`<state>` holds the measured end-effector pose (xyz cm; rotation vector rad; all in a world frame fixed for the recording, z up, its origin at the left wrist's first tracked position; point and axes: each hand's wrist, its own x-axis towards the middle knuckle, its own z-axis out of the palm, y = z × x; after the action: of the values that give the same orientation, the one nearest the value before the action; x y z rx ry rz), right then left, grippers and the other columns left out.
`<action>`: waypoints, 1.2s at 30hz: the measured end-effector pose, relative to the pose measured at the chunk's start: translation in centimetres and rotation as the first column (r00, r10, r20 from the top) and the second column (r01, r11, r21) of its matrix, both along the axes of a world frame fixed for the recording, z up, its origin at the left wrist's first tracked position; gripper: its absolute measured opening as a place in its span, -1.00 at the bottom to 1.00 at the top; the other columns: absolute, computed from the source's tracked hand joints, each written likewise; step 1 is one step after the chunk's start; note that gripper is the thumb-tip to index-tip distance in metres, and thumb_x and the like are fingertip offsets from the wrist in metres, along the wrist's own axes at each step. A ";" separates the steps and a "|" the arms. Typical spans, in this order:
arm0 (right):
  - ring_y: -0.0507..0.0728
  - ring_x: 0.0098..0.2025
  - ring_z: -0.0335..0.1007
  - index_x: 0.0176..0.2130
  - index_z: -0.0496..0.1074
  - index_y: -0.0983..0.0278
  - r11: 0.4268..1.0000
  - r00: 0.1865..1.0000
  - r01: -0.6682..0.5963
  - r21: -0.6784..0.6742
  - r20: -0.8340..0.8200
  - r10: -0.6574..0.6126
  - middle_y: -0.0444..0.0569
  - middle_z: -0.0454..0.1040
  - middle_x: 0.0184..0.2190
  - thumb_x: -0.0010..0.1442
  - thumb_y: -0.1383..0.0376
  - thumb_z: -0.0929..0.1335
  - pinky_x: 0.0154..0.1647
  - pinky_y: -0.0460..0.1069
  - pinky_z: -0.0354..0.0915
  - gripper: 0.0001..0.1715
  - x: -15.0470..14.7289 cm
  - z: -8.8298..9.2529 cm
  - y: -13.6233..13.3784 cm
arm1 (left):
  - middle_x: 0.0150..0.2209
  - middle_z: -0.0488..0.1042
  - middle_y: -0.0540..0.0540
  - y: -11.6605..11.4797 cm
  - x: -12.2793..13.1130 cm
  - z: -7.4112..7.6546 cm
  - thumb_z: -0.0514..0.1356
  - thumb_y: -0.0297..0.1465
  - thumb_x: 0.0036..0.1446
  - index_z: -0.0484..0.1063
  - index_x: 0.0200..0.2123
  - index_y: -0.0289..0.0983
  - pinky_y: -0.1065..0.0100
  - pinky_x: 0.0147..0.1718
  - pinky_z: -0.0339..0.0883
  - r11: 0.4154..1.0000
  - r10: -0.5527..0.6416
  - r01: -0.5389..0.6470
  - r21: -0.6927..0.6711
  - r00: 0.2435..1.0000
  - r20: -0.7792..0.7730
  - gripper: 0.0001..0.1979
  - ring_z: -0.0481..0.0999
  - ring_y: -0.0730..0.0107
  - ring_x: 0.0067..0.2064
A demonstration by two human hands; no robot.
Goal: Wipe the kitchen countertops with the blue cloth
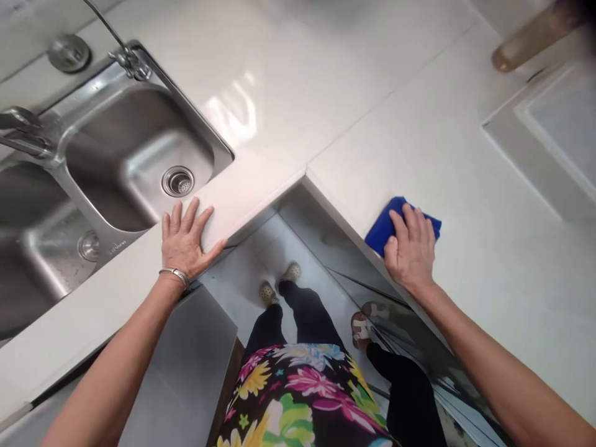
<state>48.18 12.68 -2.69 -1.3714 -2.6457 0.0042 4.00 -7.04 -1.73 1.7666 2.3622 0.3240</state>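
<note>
My left hand (184, 242) rests flat with its fingers spread on the white countertop (261, 124), at the front edge beside the sink. A silver bracelet (174, 273) circles its wrist. On the other arm of the corner counter, my right hand (412, 248) presses down on a folded blue cloth (386, 228), fingers curled over it. The cloth lies flat near the counter's edge, partly covered by the hand.
A double steel sink (144, 136) with a faucet (23, 130) sits at the left. Cabinet doors (554, 136) stand at the far right. An open cabinet door or drawer front (186, 366) is below my left arm. Another person's sandalled foot (360, 329) stands near the right cabinets.
</note>
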 end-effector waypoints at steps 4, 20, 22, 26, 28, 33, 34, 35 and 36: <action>0.28 0.46 -0.25 0.39 0.03 0.35 0.999 1.000 -0.030 0.040 0.011 0.030 0.14 -0.06 0.43 0.32 0.25 0.13 0.41 0.29 -0.14 -0.30 0.4 -0.3 -0.4 | 0.44 0.00 -0.08 0.0 0.1 0.3 0.03 0.07 0.21 0.16 0.34 -0.17 -0.12 0.37 -0.35 1.000 0.024 -0.024 0.008 0.999 -0.023 -0.27 -0.20 -0.06 0.45; 0.34 0.47 -0.32 0.40 0.01 0.29 0.943 0.935 -0.332 -0.020 -0.138 0.326 0.10 -0.13 0.45 0.28 0.26 0.20 0.43 0.34 -0.22 -0.25 -20.4 -0.2 9.7 | 0.37 0.16 -0.25 -0.2 -0.8 0.4 0.17 -0.09 0.16 0.24 0.29 -0.22 -0.22 0.35 -0.19 0.997 -0.026 0.035 0.074 0.992 -0.125 -0.33 -0.07 -0.17 0.43; 0.35 0.46 -0.33 0.39 0.05 0.31 0.932 0.921 -0.361 -0.043 -0.171 0.349 0.12 -0.13 0.45 0.27 0.25 0.22 0.43 0.34 -0.27 -0.25 -24.2 -0.2 10.6 | 0.36 0.17 -0.26 -0.4 -0.9 0.4 0.18 -0.10 0.15 0.24 0.29 -0.23 -0.22 0.34 -0.16 0.997 -0.034 0.045 0.067 0.987 -0.154 -0.32 -0.07 -0.17 0.43; 0.37 0.46 -0.31 0.36 0.12 0.35 0.926 0.912 -0.368 -0.082 -0.227 0.342 0.15 -0.10 0.44 0.28 0.26 0.24 0.43 0.33 -0.31 -0.28 -30.0 0.1 11.4 | 0.34 0.21 -0.26 -0.6 -1.1 0.6 0.18 -0.10 0.16 0.24 0.28 -0.23 -0.21 0.33 -0.10 0.996 -0.054 0.066 0.055 0.977 -0.207 -0.33 -0.04 -0.16 0.42; 0.36 0.46 -0.29 0.35 0.16 0.36 0.927 0.905 -0.367 -0.080 -0.262 0.335 0.15 -0.06 0.44 0.29 0.26 0.24 0.43 0.31 -0.27 -0.31 -31.2 0.3 11.5 | 0.34 0.21 -0.25 -0.6 -1.1 0.7 0.17 -0.11 0.16 0.25 0.28 -0.23 -0.20 0.32 -0.07 0.996 -0.060 0.072 0.045 0.971 -0.230 -0.35 -0.03 -0.15 0.42; 0.28 0.45 -0.21 0.33 0.20 0.26 0.902 0.866 -0.432 -0.018 -0.290 0.408 0.05 0.01 0.42 0.29 0.24 0.24 0.44 0.24 -0.19 -0.34 -27.3 -0.3 13.3 | 0.36 0.18 -0.24 -0.8 -1.2 0.9 0.17 -0.10 0.16 0.25 0.29 -0.22 -0.19 0.31 -0.06 0.998 -0.055 0.063 0.026 0.966 -0.253 -0.34 -0.03 -0.13 0.42; 0.28 0.45 -0.19 0.33 0.21 0.25 0.915 0.880 -0.404 -0.011 -0.278 0.385 0.04 0.02 0.42 0.28 0.24 0.24 0.44 0.24 -0.17 -0.34 -25.6 -0.5 14.2 | 0.36 0.18 -0.23 -0.8 -1.2 0.8 0.17 -0.10 0.16 0.24 0.29 -0.22 -0.18 0.31 -0.06 0.998 -0.053 0.061 0.023 0.966 -0.255 -0.34 -0.04 -0.13 0.42; 0.28 0.45 -0.18 0.33 0.21 0.26 0.933 0.902 -0.359 -0.006 -0.260 0.345 0.04 0.03 0.42 0.28 0.24 0.23 0.43 0.25 -0.15 -0.34 -23.8 -0.7 15.3 | 0.37 0.17 -0.23 -0.8 -1.2 0.8 0.16 -0.11 0.17 0.24 0.29 -0.21 -0.18 0.32 -0.06 0.998 -0.051 0.058 0.021 0.965 -0.256 -0.34 -0.04 -0.13 0.42; 0.29 0.44 -0.17 0.33 0.21 0.27 0.952 0.924 -0.306 0.002 -0.239 0.298 0.04 0.04 0.41 0.28 0.24 0.23 0.42 0.26 -0.13 -0.34 -21.8 -0.9 16.4 | 0.37 0.17 -0.22 -0.8 -1.2 0.8 0.16 -0.11 0.17 0.24 0.30 -0.21 -0.17 0.32 -0.06 0.998 -0.049 0.057 0.020 0.965 -0.258 -0.34 -0.05 -0.12 0.42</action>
<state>26.40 29.05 -3.55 -0.8917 -2.6303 0.2383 2.85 -7.84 -0.96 1.9891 2.4849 0.1259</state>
